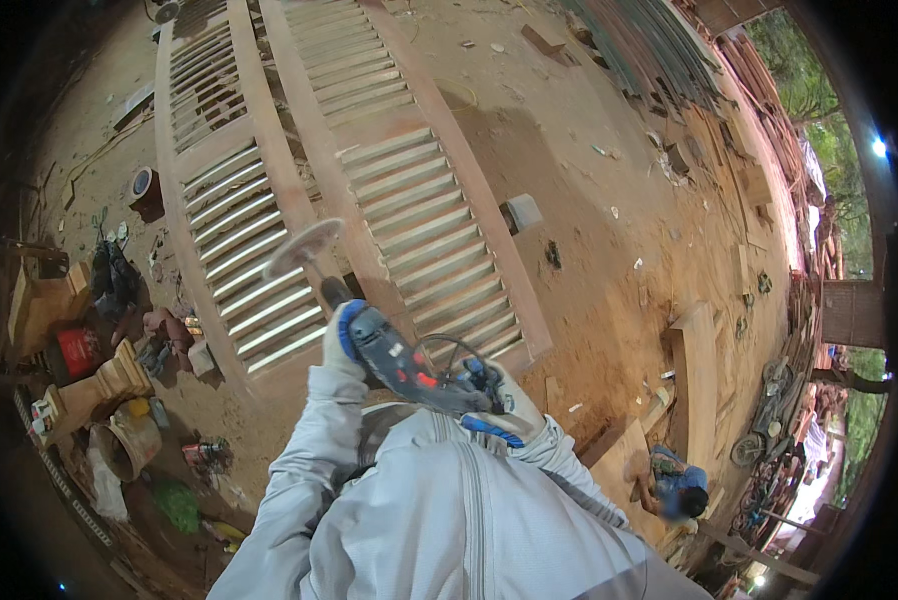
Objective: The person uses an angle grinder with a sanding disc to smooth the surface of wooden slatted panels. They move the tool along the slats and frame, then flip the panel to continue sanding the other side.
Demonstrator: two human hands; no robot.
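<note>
1. My left hand (pixel 341 345), gloved white with a blue cuff, is wrapped tight around the front of an angle grinder (pixel 399 362), just behind its head.
2. My right hand (pixel 504 408), same glove, is closed on the rear of the grinder body; its fingers are mostly hidden under the tool and my sleeve.
3. The grinder is blue and dark with red marks. Its disc (pixel 304 247) is a pale blur, so its surface and edge are hard to make out.
4. The disc sits over the near end of the louvred wooden panel (pixel 269 190) lying on the dirt floor (pixel 589 180). I cannot tell whether it touches the wood.
5. A dark cable (pixel 456 350) loops by the tool's rear; its far end is hidden.
6. My grey jacket covers the lower middle of the view and everything beneath it.
7. A person in blue (pixel 677 485) crouches by a board (pixel 697 375) near the floor's right edge, partly cut off.
8. Left edge: a turned wooden post (pixel 99 388) and a bucket (pixel 129 440) in dim clutter, details unclear.
</note>
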